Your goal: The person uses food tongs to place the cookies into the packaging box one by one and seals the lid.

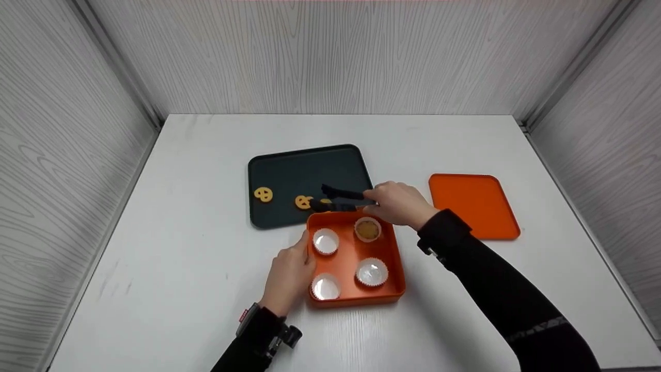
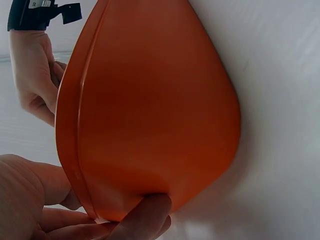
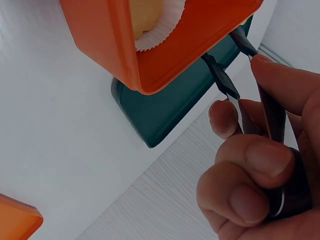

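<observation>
My left hand (image 1: 289,274) grips the left wall of an orange box (image 1: 345,258), its thumb and fingers pinching the wall in the left wrist view. In my right hand (image 1: 400,204) is a pair of black-tipped tongs (image 1: 347,194), tips apart above the front of a dark green tray (image 1: 310,170). Pumpkin-faced yellow cookies lie on that tray: one at the left (image 1: 263,194), another (image 1: 302,202) by the tong tips, and a third (image 1: 326,201) partly hidden by the tongs. Inside the box, a paper cup (image 1: 367,229) at the back right contains a cookie.
Three other white paper cups stand in the box, at back left (image 1: 326,241), front left (image 1: 326,287) and front right (image 1: 372,272). A flat orange tray (image 1: 472,206) lies to the right on the white table (image 1: 170,232). Grey wood-grain panels (image 1: 330,57) rise around the table.
</observation>
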{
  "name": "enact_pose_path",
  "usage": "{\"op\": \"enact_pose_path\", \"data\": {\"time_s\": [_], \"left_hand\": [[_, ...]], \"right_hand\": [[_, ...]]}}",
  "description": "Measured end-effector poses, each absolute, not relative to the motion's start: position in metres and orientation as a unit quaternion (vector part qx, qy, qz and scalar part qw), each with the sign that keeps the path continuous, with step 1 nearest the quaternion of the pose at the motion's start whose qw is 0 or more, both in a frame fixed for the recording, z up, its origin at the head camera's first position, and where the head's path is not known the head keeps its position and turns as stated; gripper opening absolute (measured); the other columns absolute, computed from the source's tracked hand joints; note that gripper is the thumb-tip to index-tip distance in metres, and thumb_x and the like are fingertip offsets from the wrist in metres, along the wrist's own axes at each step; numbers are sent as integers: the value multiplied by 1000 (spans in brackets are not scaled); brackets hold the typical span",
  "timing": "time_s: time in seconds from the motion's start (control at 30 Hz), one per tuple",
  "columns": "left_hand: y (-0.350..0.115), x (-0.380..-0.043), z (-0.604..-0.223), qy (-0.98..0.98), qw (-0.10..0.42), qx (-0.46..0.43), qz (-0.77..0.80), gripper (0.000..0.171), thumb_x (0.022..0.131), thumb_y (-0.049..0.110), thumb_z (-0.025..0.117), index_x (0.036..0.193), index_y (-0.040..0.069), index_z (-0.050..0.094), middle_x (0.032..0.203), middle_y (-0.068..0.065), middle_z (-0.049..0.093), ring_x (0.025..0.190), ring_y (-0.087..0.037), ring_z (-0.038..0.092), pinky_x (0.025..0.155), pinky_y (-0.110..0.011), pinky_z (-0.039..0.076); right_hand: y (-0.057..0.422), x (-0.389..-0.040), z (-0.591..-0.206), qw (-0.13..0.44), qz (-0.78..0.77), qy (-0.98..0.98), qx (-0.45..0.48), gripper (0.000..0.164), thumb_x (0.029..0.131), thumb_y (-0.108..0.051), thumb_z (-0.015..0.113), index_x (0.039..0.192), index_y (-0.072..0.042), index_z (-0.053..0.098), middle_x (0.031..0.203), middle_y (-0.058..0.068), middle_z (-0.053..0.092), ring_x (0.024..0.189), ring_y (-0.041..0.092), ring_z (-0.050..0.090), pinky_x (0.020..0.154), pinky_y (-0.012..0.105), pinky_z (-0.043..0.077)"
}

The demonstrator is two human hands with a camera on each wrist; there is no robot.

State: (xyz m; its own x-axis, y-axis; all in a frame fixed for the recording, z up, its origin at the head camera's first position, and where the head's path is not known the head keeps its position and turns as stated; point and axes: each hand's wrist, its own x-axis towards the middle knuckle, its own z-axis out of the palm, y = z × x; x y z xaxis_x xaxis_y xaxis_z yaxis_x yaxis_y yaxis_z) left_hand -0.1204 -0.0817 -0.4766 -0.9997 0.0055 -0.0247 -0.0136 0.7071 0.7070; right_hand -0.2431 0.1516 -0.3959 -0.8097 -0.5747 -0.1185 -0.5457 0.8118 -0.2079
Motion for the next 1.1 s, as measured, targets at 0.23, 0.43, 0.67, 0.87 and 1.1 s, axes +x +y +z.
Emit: {"op": "enact_pose_path", "data": {"time_s": [0.23, 0.43, 0.67, 0.87, 1.1], "left_hand": [[-83, -120, -478, 925, 5, 3, 380, 58, 98, 13, 67, 150, 0, 48, 114, -21, 73, 102, -30, 71, 95, -46, 55], [-84, -120, -479, 926, 0, 4, 377, 57, 97, 12, 67, 149, 0, 50, 100, -18, 74, 92, -28, 72, 90, -46, 58], [-84, -121, -479, 924, 16, -6, 383, 59, 98, 14, 67, 152, 1, 47, 111, -19, 74, 100, -27, 72, 94, -44, 56], [-84, -121, -479, 923, 18, -9, 384, 58, 98, 13, 67, 152, 1, 47, 112, -19, 73, 102, -27, 72, 95, -44, 55], [-85, -120, -479, 922, 8, -2, 386, 57, 98, 13, 67, 151, 2, 49, 121, -20, 71, 103, -29, 71, 96, -45, 55]], "right_hand": [[152, -243, -398, 79, -68, 953, -283, 15, 99, -24, 67, 100, -10, 73, 83, 9, 64, 72, 25, 56, 62, 35, 50], [154, -243, -400, 65, -73, 955, -279, 16, 99, -22, 67, 103, -10, 77, 87, 10, 70, 74, 26, 59, 64, 38, 54], [158, -243, -404, 52, -74, 959, -267, 17, 99, -24, 68, 99, -10, 78, 83, 10, 70, 71, 25, 59, 62, 38, 54], [172, -244, -404, 28, -78, 961, -266, 15, 98, -19, 69, 94, -8, 77, 71, 9, 65, 67, 26, 58, 56, 35, 47], [188, -246, -404, 24, -77, 965, -252, 15, 98, -21, 69, 100, -9, 78, 83, 11, 72, 73, 29, 64, 60, 41, 52]]}}
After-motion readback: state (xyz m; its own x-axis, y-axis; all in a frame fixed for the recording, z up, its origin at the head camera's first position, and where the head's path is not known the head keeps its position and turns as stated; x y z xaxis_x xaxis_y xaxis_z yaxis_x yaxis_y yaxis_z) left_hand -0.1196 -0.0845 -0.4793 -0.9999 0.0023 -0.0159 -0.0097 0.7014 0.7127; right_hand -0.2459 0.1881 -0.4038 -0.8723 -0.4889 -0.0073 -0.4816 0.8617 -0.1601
